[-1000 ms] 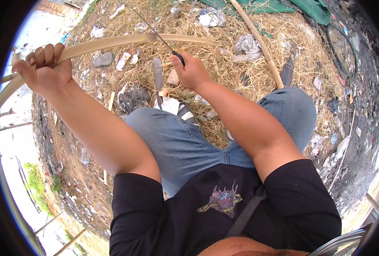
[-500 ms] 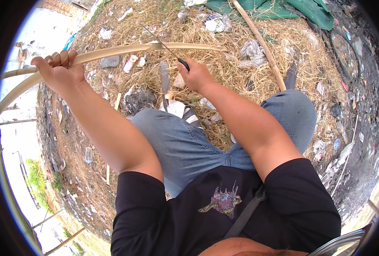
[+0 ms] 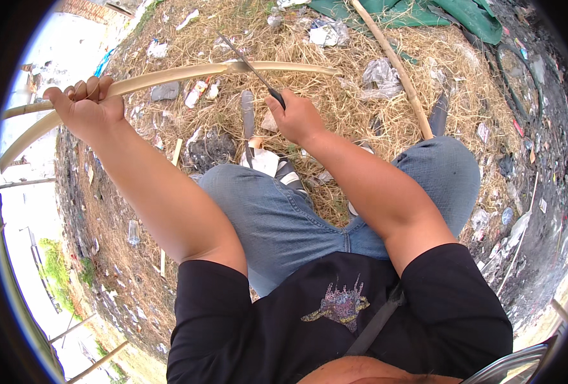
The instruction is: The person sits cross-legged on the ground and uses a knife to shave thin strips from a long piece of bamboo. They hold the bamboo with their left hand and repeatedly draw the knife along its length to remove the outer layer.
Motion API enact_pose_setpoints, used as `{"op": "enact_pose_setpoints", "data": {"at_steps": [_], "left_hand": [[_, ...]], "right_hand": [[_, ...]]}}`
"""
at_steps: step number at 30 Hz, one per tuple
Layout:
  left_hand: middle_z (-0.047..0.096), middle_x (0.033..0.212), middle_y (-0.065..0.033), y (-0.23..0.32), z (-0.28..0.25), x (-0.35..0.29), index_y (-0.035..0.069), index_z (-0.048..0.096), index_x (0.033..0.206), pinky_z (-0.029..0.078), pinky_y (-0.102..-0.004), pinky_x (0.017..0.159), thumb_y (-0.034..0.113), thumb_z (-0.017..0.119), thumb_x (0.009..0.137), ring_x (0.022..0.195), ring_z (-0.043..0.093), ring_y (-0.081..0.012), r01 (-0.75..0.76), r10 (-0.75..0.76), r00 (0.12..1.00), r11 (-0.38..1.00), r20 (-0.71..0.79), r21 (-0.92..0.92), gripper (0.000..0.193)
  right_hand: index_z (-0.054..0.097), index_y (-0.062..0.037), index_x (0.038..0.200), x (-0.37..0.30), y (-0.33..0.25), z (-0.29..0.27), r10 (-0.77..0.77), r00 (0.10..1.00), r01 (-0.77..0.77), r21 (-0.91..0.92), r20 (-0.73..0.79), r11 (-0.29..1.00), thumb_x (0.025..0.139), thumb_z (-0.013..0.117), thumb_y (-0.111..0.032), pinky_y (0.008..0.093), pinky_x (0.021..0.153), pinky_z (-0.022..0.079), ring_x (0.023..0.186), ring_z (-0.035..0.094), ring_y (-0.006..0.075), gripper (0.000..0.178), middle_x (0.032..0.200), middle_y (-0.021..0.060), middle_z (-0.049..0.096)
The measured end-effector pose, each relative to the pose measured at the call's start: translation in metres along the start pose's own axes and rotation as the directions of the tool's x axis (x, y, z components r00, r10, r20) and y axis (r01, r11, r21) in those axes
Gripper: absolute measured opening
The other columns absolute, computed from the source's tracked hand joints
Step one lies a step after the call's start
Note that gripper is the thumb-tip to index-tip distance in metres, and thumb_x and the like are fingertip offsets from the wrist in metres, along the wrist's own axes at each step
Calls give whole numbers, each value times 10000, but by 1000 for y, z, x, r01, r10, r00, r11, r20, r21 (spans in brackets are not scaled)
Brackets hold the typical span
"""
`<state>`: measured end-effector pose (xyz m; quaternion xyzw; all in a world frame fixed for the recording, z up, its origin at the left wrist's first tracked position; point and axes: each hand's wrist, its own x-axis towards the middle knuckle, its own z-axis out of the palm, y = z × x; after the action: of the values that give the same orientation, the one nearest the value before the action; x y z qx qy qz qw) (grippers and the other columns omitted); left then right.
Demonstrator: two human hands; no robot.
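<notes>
My left hand [image 3: 92,105] is closed round a long, pale bamboo strip [image 3: 169,75] at the upper left. Beyond this fist two lengths trail toward the left rim, one of them browner; how they join is hidden by my fingers. The strip bows gently rightward over the dry grass and ends in a thin tip. In my right hand [image 3: 293,115] is the black handle of a knife [image 3: 258,75]. Its narrow dark blade slants up and left across the strip, at a spot where the surface looks notched or darker. Whether the edge bites in cannot be made out.
A wooden pole [image 3: 396,67] reaches from the top edge to my right knee. Green sheeting [image 3: 412,16] lies at the far side. Crumpled plastic [image 3: 381,77], a dark blade-like tool [image 3: 248,115] and scattered litter rest on the straw around my shoes.
My right hand and the knife have shifted slightly right, so the blade crosses the strip a little farther right. My left hand keeps its grip and has barely moved.
</notes>
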<state>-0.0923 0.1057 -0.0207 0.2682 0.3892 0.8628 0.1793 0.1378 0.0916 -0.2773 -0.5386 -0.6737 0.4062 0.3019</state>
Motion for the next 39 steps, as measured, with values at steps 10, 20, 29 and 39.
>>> {"op": "enact_pose_setpoints", "data": {"at_steps": [10,20,29,39], "left_hand": [[265,657,42,1,-4,5,128,374,830,257,-288,556,494,696,997,551,238,-108,31,-29,999,998,32,-63,515],[243,646,46,0,2,-3,125,375,817,225,-276,544,506,692,994,546,221,-104,6,0,996,998,90,-58,526],[261,647,39,2,12,-4,132,383,821,248,-279,547,526,646,1017,545,237,-101,-7,8,996,1000,91,-15,512],[249,642,34,7,24,-20,116,389,802,232,-291,555,679,610,960,558,214,-117,-48,43,980,999,194,20,625]], "right_hand": [[623,-22,1057,3,-5,-14,72,996,-73,13,48,997,1062,525,-473,509,773,519,863,691,421,462,887,223,709],[633,-19,1103,8,13,-11,155,988,-156,52,27,986,1067,501,-509,505,796,534,893,708,411,509,920,212,723],[606,-29,984,11,61,0,175,982,-169,85,-65,982,1050,505,-564,514,714,517,783,664,449,549,825,236,683],[613,-54,1031,-3,82,5,167,978,-166,18,-121,986,1052,513,-536,530,765,529,831,694,447,493,854,201,720]]}}
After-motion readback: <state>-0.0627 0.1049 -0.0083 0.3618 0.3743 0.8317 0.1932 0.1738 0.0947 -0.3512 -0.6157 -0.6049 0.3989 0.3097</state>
